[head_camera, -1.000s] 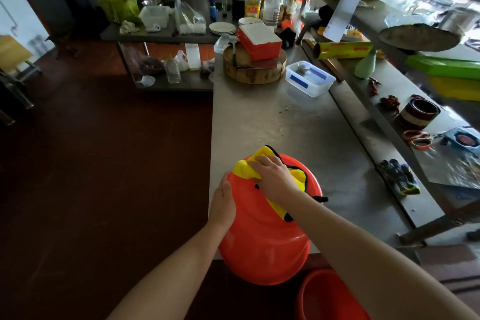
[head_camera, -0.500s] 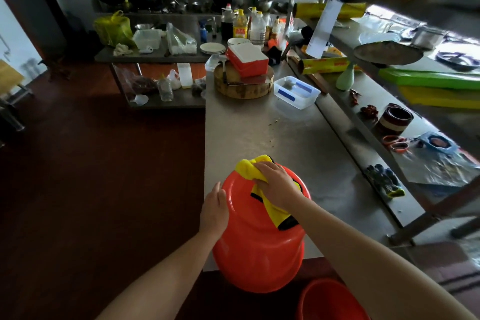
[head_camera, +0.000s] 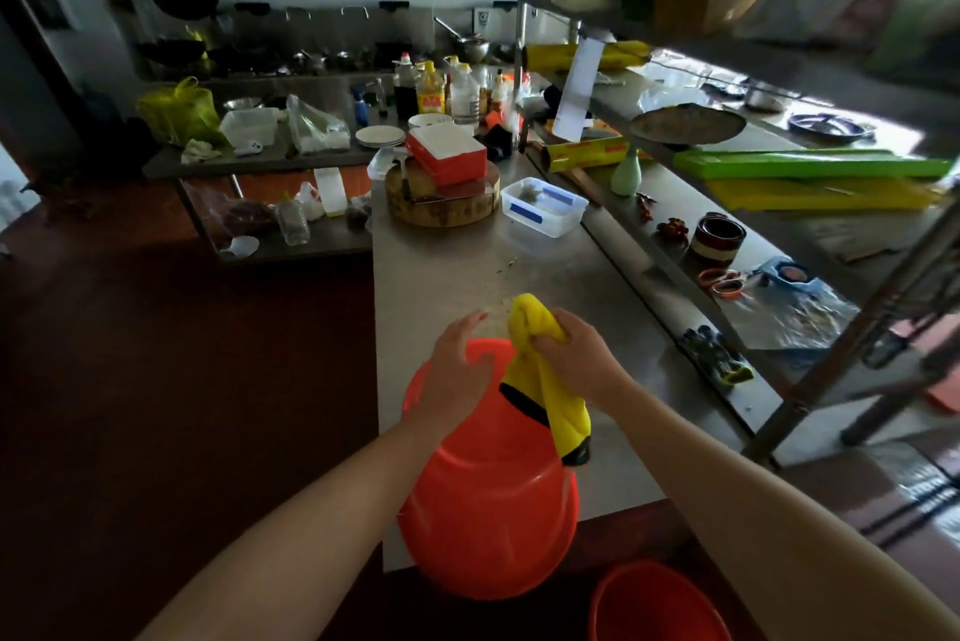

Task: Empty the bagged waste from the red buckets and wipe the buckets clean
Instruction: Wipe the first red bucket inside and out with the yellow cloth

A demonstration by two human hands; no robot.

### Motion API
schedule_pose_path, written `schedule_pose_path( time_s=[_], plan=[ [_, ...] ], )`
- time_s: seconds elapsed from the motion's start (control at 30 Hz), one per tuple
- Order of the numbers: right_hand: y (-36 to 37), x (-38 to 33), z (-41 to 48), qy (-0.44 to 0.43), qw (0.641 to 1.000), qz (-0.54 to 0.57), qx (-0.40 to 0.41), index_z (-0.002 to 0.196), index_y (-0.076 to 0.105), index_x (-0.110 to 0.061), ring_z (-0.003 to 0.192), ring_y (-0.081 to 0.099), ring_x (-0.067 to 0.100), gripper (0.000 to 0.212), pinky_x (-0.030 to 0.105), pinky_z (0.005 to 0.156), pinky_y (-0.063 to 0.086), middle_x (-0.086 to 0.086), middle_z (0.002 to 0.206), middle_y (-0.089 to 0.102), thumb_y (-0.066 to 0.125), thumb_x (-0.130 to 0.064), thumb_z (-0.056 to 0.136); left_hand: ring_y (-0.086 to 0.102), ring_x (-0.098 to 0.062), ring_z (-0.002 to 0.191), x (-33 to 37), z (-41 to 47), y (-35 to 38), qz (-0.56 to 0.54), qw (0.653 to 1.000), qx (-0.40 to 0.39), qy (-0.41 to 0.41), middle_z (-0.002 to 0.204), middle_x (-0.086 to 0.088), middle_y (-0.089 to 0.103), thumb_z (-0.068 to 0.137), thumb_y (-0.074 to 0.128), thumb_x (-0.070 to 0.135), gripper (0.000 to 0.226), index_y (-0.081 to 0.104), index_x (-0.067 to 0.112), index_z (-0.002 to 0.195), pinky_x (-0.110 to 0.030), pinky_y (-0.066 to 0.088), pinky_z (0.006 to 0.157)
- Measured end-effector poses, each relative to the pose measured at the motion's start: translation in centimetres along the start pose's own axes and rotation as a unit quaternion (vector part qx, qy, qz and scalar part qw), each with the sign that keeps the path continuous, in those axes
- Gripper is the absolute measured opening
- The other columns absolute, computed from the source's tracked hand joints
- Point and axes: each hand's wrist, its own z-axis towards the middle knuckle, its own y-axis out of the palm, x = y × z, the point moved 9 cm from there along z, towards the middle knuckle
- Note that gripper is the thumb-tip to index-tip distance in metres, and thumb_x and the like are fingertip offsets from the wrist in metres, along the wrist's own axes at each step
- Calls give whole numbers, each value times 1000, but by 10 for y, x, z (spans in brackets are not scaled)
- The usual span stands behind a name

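A red bucket lies tipped at the near corner of the steel counter, its wide rim hanging over the edge toward me. My left hand rests on top of the bucket's far end, fingers spread and slightly curled. My right hand grips a yellow cloth with black trim, lifted so that the cloth hangs down over the bucket's right side. A second red bucket stands upright on the floor at the bottom right, partly cut off.
A round wooden chopping block with a red box on it and a clear plastic tub sit farther along the counter. Dark gloves lie on the lower shelf to the right. Bottles and plates crowd the back.
My right hand has lifted the cloth off the bucket's surface and bunched it. My left hand has slid from the bucket's left side up onto its far end. The view has tilted upward.
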Motion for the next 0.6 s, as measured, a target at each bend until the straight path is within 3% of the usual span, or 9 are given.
schedule_pose_path(
  time_s=[0.07,0.2,0.3,0.43,0.6],
  plan=[
    [-18,2,-8,26,999,46,-10,108,67,-23,90,66,17,19,24,70,51,0,96,70,63,-16,90,41,-8,135,20,10,15,-2,999,-40,35,146,6,46,89,74,19,64,46,22,147,-27,32,114],
    [-44,9,-24,61,993,91,-47,118,69,-23,105,67,23,32,41,90,57,7,112,72,61,-10,90,45,-17,138,47,24,46,20,988,-128,78,151,-5,48,84,82,21,73,47,17,148,-31,34,114],
    [-61,21,-33,69,986,136,-68,121,68,-17,114,65,32,36,53,102,51,15,119,70,60,-4,88,52,-17,131,60,25,65,42,974,-189,113,143,-5,56,79,86,28,72,53,20,142,-37,41,110],
    [-78,43,-43,70,976,184,-90,118,68,-15,117,63,39,41,58,103,49,21,121,68,63,-11,78,67,-23,100,74,20,90,107,959,-222,140,110,-5,72,71,76,52,59,68,15,116,-39,52,85],
    [-98,63,-51,45,990,117,-61,119,64,-26,116,65,28,41,51,103,51,9,119,70,67,1,89,64,-19,88,76,9,120,109,960,-242,86,94,3,65,78,77,40,34,58,27,102,-25,39,67]
  ],
)
